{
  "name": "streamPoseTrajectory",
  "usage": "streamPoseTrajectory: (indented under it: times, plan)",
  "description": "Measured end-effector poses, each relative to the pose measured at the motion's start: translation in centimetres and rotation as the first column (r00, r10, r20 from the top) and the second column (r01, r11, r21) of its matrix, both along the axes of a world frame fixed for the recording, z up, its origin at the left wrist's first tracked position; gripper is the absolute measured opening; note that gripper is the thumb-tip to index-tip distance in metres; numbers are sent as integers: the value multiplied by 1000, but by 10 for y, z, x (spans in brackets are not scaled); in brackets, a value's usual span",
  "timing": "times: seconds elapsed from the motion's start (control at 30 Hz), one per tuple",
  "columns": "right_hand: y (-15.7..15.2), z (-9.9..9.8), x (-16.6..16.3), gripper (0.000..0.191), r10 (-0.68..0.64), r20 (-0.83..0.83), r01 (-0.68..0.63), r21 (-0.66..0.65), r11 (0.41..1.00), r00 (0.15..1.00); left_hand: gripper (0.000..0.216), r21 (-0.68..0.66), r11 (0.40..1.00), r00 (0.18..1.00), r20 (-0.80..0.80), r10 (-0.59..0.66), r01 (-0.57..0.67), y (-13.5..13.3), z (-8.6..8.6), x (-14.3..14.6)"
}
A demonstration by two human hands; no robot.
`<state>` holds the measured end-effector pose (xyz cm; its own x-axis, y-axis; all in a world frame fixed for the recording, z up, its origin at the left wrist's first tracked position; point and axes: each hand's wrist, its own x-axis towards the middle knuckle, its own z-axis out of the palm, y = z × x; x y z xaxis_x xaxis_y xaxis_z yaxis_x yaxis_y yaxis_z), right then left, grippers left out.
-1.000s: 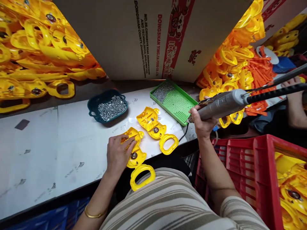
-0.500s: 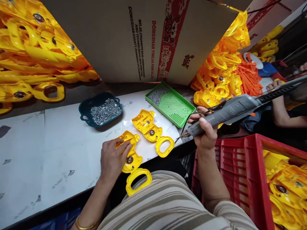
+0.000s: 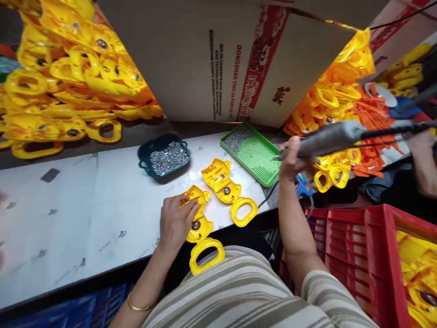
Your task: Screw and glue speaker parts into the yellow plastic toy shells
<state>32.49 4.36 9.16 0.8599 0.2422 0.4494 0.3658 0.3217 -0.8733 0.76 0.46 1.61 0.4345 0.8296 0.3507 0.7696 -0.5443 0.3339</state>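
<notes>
My left hand (image 3: 175,223) lies on a yellow plastic toy shell (image 3: 202,232) at the near edge of the white table (image 3: 85,205), its fingers curled over the shell's upper part. The shell's ring handle hangs over the table edge. A second yellow shell (image 3: 227,189) lies just to the right of it. My right hand (image 3: 292,159) grips a grey electric screwdriver (image 3: 327,139), held up with its tip over the green tray (image 3: 254,155), which has small screws in its far corner.
A dark teal basket (image 3: 164,157) full of screws stands behind the shells. A cardboard box (image 3: 232,59) is at the back, with heaps of yellow shells (image 3: 68,86) on both sides. A red crate (image 3: 362,246) stands at my right. Another person's arm (image 3: 421,159) shows far right.
My right hand has lifted the screwdriver from near the table edge up and back over the green tray. My left hand stays on the near shell.
</notes>
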Motion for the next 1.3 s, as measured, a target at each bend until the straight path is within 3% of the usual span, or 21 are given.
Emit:
streamPoseTrajectory:
  times: [0.03,0.07,0.13,0.23,0.33,0.47,0.87,1.1,1.3]
  plan:
    - [-5,-2,8,21,-95,15,94,44,995,995,29,-10,1000,1000,-2,5,-5,-1,0,1]
    - [-10,-3,13,18,-109,9,107,101,989,994,29,-17,1000,1000,0,10,-10,-1,1,1]
    - [-17,-6,18,16,14,-4,-13,148,989,1000,28,-23,1000,1000,5,6,-5,-1,2,3]
    - [-12,-12,9,22,245,-11,-243,85,966,970,26,-22,1000,1000,6,-13,14,0,3,6]
    - [2,-20,-5,34,360,-17,-360,12,933,933,24,-27,1000,1000,-4,-13,13,1,4,9]
    - [14,-24,-14,37,466,-26,-466,10,885,884,22,-32,999,1000,-19,-5,4,0,4,10]
    - [9,-27,-14,43,455,-84,-460,-53,886,887,21,-49,999,1000,-18,6,-7,-1,4,10]
    - [7,-26,-16,51,434,-147,-455,-181,872,889,21,-58,998,1000,-18,12,-13,-1,6,11]
    - [9,-33,-15,47,446,-113,-456,-90,885,888,21,-82,996,1000,-13,25,-26,-1,3,10]
